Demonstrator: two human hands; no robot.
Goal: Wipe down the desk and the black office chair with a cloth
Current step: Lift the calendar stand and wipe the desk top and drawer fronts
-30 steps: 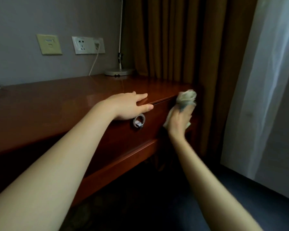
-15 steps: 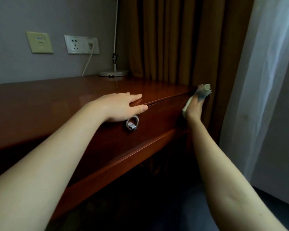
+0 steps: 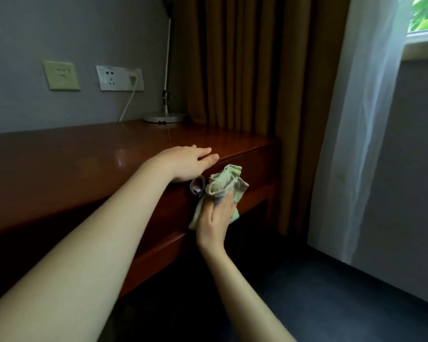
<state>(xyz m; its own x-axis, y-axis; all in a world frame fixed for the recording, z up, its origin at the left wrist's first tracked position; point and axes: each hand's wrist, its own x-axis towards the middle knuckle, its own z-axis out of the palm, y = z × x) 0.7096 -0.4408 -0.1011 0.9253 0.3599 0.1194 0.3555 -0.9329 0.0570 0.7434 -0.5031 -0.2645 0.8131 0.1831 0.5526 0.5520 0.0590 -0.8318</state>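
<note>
A glossy reddish-brown wooden desk [image 3: 72, 164] runs along the grey wall. My left hand [image 3: 185, 161] rests flat on its front edge, fingers straight, just above a silver ring pull [image 3: 197, 187] on the drawer front. My right hand [image 3: 216, 218] presses a crumpled pale green cloth [image 3: 224, 182] against the drawer front, right beside the ring pull. The cloth bunches up above my fingers and hangs a little below my palm. No black office chair is in view.
A silver lamp base [image 3: 164, 117] with a thin stem stands at the desk's back right, its white cord plugged into a wall socket [image 3: 120, 78]. Brown curtains [image 3: 252, 70] hang past the desk's right end, then a sheer white curtain [image 3: 356, 132]. Dark blue carpet [image 3: 331, 292] lies below.
My right hand has brought the cloth leftwards from the desk's right end to the drawer front by the ring pull. My left hand has stayed on the desk edge.
</note>
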